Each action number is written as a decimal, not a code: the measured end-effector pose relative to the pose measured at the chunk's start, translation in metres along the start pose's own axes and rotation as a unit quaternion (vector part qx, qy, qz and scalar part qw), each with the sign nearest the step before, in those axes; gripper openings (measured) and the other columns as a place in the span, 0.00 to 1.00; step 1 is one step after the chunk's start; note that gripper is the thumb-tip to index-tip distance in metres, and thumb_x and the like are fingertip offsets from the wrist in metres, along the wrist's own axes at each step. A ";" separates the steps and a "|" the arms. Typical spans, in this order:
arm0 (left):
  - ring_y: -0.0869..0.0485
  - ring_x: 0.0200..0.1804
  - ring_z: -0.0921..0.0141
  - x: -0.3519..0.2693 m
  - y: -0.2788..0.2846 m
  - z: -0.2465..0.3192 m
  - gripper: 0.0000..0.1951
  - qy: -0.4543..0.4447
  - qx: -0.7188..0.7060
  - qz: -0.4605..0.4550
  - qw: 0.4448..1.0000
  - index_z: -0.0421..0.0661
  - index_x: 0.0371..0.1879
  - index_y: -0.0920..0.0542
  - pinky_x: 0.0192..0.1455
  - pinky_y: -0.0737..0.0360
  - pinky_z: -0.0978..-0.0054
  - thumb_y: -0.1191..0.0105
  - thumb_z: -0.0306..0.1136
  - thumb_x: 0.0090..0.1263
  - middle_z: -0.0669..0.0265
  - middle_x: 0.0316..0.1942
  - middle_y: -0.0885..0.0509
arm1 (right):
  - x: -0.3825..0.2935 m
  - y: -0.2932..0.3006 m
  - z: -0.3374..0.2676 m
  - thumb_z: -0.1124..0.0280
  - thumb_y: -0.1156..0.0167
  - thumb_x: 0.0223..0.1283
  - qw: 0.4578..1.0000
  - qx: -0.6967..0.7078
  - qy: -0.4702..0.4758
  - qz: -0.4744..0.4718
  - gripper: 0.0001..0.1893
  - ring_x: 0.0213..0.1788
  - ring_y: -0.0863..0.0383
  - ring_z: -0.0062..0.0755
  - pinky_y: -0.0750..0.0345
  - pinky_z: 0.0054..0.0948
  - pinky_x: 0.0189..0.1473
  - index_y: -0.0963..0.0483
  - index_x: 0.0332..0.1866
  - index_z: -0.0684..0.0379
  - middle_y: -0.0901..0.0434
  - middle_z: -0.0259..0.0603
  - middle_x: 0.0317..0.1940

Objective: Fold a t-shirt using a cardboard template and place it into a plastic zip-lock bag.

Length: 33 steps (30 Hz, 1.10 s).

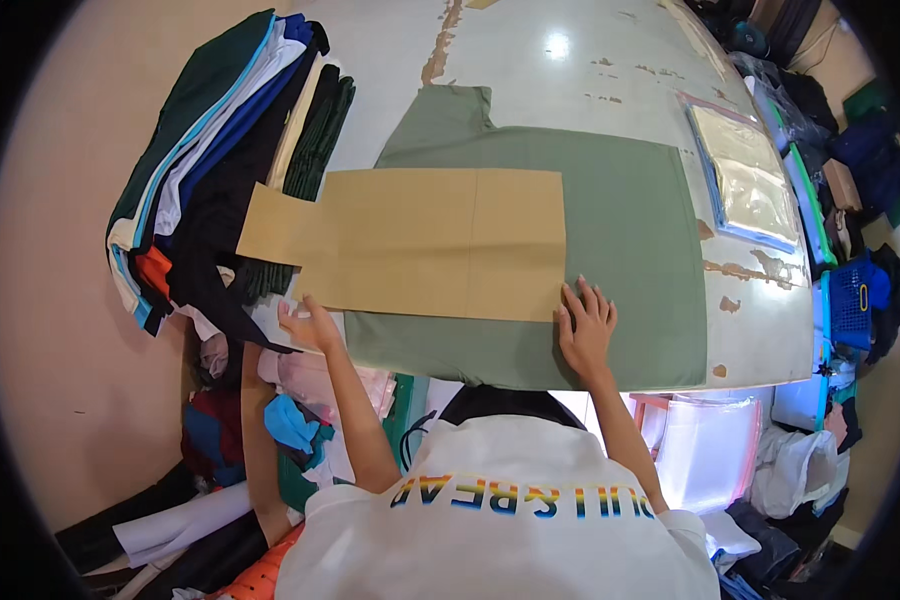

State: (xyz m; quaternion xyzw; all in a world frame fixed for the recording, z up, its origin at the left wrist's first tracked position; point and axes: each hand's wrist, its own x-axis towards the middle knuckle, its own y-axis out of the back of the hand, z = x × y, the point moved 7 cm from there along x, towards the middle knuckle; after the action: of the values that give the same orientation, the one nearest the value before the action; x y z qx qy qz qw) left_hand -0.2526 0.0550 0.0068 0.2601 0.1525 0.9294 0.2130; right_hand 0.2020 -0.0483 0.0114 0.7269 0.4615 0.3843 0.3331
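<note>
A sage-green garment [630,225], seemingly a T-shirt, lies flat on the white table [525,90], one sleeve-like part pointing to the far side. On top of it rests a tan cardboard folding template [412,240] with a narrow tab at its left end and a crease line across it. My left hand [311,326] is by the template's near left corner, palm turned up and fingers apart; whether it touches the edge I cannot tell. My right hand [589,330] lies over the garment with fingers spread, its fingertips at the template's near right corner.
Folded garments [217,150] in several colours are stacked at the left, partly under the template's tab. Clear plastic bags [746,172] lie at the right. A blue basket [849,300] stands beyond the right edge. Cloth pieces [292,424] sit below the table at left.
</note>
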 end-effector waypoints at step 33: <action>0.56 0.69 0.59 -0.104 -0.029 0.034 0.36 -0.197 0.311 -0.356 0.859 0.55 0.64 0.44 0.65 0.63 0.49 0.58 0.61 0.59 0.53 0.67 0.54 | 0.010 -0.013 -0.008 0.40 0.48 0.47 0.987 -0.072 0.097 -0.101 0.36 0.67 0.51 0.40 0.60 0.51 0.65 0.40 0.62 0.47 0.49 0.38 0.66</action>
State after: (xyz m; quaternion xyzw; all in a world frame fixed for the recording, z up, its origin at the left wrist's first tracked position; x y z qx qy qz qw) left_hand -0.1445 0.0365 -0.0197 0.4189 0.4701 0.6240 0.4627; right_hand 0.1928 -0.0335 0.0065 0.6097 0.5339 0.4495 0.3758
